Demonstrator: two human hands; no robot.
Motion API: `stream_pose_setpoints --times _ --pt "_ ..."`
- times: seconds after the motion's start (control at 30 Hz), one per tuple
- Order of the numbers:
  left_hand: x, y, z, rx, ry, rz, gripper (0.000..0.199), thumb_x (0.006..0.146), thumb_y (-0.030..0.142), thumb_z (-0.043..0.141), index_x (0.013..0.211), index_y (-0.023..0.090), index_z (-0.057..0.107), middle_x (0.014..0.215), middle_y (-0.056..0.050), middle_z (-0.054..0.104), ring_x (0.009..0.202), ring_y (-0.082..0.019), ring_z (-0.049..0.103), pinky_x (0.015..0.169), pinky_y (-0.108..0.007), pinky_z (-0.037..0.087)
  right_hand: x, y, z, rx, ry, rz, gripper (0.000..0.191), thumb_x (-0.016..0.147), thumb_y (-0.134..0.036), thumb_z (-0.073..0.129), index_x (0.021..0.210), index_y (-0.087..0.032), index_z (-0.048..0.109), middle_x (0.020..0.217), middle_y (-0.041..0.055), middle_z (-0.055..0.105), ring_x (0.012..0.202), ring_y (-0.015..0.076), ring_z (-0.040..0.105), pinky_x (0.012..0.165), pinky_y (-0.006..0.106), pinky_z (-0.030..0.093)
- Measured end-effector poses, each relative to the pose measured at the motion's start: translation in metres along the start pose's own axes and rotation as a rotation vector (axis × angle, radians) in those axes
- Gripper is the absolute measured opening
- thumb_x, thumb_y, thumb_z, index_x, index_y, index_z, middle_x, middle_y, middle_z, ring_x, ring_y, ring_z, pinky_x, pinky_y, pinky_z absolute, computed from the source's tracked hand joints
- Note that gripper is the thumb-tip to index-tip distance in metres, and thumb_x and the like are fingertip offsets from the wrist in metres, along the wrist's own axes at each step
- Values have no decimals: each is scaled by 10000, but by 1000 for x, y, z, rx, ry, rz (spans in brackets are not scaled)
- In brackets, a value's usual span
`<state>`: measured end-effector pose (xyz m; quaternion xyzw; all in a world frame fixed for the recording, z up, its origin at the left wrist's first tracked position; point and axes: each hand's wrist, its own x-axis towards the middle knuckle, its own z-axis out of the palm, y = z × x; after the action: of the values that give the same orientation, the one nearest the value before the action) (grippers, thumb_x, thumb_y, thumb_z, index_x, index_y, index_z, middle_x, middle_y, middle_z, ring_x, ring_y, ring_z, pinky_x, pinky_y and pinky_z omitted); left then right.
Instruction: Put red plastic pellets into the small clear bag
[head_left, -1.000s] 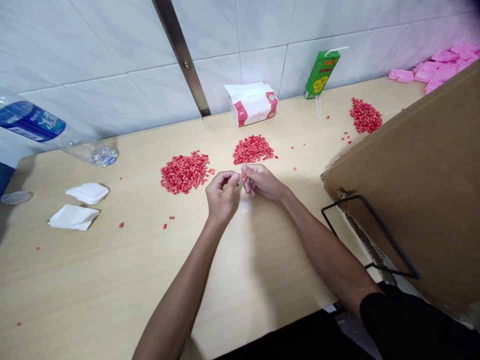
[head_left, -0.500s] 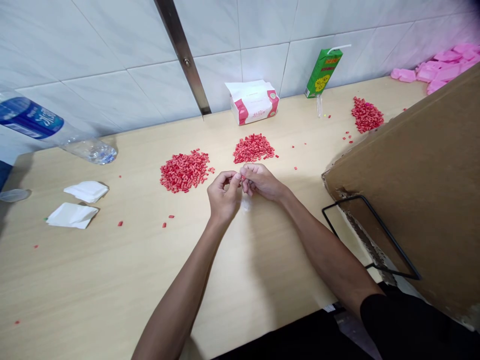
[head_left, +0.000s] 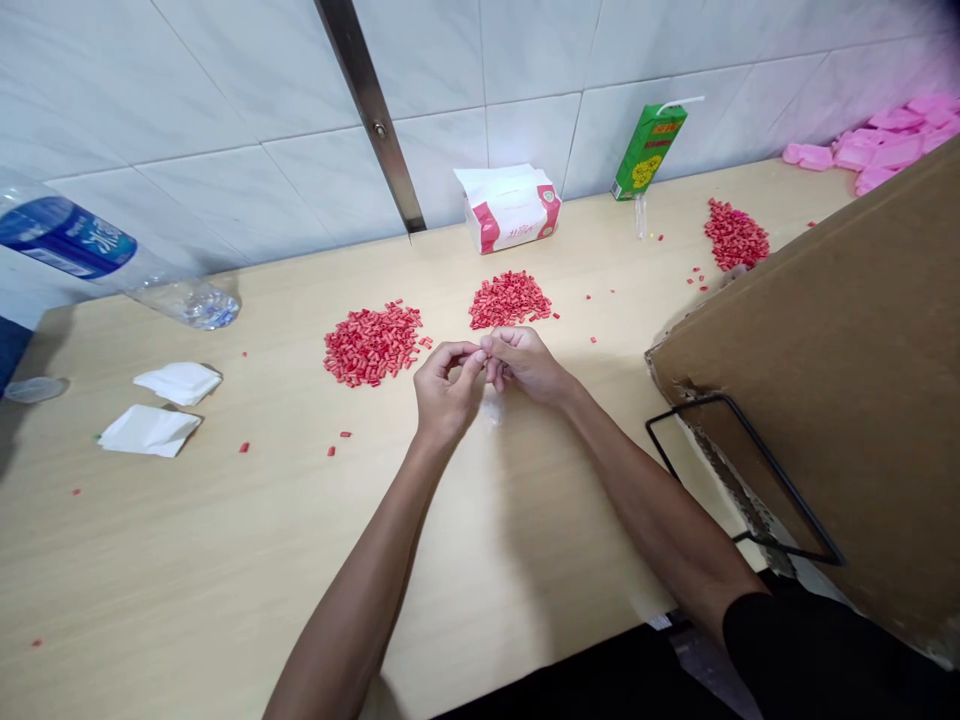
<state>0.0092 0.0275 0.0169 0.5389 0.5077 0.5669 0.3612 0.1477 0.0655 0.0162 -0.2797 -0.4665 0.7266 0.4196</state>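
My left hand (head_left: 445, 390) and my right hand (head_left: 526, 362) meet fingertip to fingertip above the table. Both are closed in a pinch around a small red piece, now almost wholly covered by the thumbs and fingers. Just below the fingers there is a clear plastic thing (head_left: 492, 408), too faint to name. Beyond my right hand lies a heap of small red pieces (head_left: 511, 299). A bigger heap of red pieces (head_left: 373, 344) spreads out to the left of my left hand.
A tissue pack (head_left: 514, 208) and a green drink carton (head_left: 649, 152) stand by the tiled wall. A large cardboard box (head_left: 832, 370) blocks the right side. At left are a plastic bottle (head_left: 161, 285) and folded white tissues (head_left: 150, 430). Pink pieces (head_left: 885, 148) lie far right.
The view has shifted slightly. My hands stay joined at the same place, and the red piece between the fingertips shows less than before.
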Motion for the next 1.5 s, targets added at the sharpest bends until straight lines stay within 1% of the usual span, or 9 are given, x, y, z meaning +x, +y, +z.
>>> stream_pose_setpoints --times 0.13,0.23,0.4,0.5,0.6,0.77,0.93,1.33,1.5 --pt "2 1 -5 83 53 29 187 829 339 679 857 156 705 837 -46 685 786 -153 637 764 -267 501 -1 -1 -3 15 -100 61 435 786 -516 740 888 -114 610 715 37 686 549 116 648 515 197 511" --pt "3 0 -6 72 58 2 193 818 341 685 856 154 717 843 -50 699 797 -163 649 770 -271 508 0 0 -7 -5 -94 62 436 747 -484 781 924 -114 634 769 45 695 615 129 674 560 208 527" --pt "4 -5 -7 23 36 -47 238 818 378 690 874 153 746 837 -67 710 764 -168 654 763 -288 516 1 -1 -11 -133 -53 26 441 759 -521 751 907 -120 647 731 32 677 565 118 635 526 216 488" --pt "7 -8 -9 -47 0 -95 254 777 405 726 839 160 751 797 -64 709 722 -167 647 729 -290 525 0 -3 -14 -252 -59 -25 400 800 -502 716 896 -116 669 681 11 644 501 79 548 492 202 419" --pt "10 -10 -13 -103 -32 -140 268 722 420 775 803 165 757 771 -63 707 715 -166 644 729 -294 532 0 -4 -17 -302 -85 -61 359 832 -468 691 891 -114 683 679 7 624 516 68 516 506 198 391" --pt "14 -10 -19 -159 -86 -204 268 664 414 828 768 176 763 751 -61 705 719 -165 643 750 -306 538 -1 -4 -19 -340 -129 -66 337 851 -453 669 888 -119 692 696 9 617 554 78 527 543 205 409" --pt "15 -11 -21 -161 -92 -233 323 614 440 855 748 162 761 779 -78 713 736 -178 650 745 -315 544 -1 -4 -20 -363 -150 -48 325 853 -443 665 898 -122 698 703 9 617 574 83 531 566 208 424" --pt "16 -13 -21 -183 -114 -244 324 601 428 866 752 162 761 790 -81 722 737 -178 657 757 -317 544 -1 -5 -19 -355 -131 -35 333 837 -451 683 873 -121 699 692 12 625 553 81 533 546 207 421" --pt "16 -11 -23 -216 -159 -268 336 631 444 853 793 163 765 807 -85 720 752 -181 661 794 -332 547 0 -3 -20 -326 -114 -35 320 827 -432 695 881 -117 697 690 16 632 552 81 536 550 209 429"
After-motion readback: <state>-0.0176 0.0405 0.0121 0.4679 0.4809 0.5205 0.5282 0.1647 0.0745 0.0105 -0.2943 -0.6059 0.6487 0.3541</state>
